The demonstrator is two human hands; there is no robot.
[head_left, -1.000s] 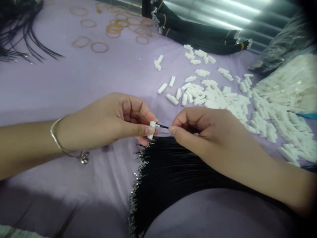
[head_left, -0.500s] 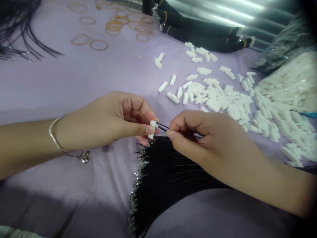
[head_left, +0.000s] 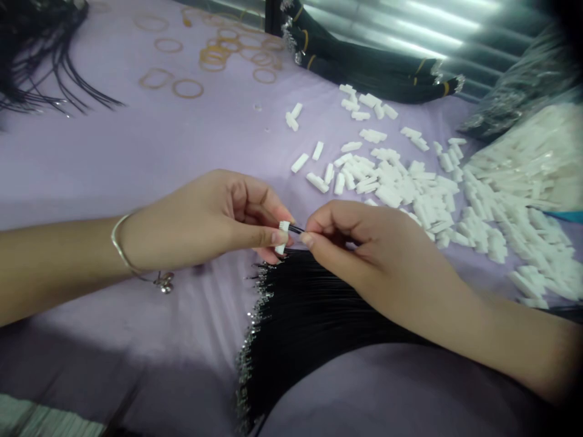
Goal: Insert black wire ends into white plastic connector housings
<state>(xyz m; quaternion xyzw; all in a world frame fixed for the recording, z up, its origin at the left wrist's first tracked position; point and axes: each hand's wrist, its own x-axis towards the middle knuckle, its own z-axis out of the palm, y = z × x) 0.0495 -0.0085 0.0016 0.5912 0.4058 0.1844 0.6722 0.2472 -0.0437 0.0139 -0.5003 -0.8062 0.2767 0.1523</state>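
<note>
My left hand [head_left: 214, 218] pinches a small white plastic connector [head_left: 282, 237] between thumb and forefinger. My right hand [head_left: 364, 249] pinches a thin black wire [head_left: 297, 229] whose end meets the connector. Both hands hover just above a fanned bundle of black wires [head_left: 310, 315] with metal terminals along its left edge, lying on the purple cloth [head_left: 182, 152]. A thin bracelet sits on my left wrist.
A scatter of white connectors [head_left: 401, 182] lies at right, with a bigger heap [head_left: 523, 164] beyond. Tied black wire bundles [head_left: 364, 60] lie at the back. Rubber bands [head_left: 218, 54] are strewn at the top; loose black wires [head_left: 36, 79] at top left.
My right hand has slid left along the wire, closing the gap to the connector. My left hand shifted slightly right.
</note>
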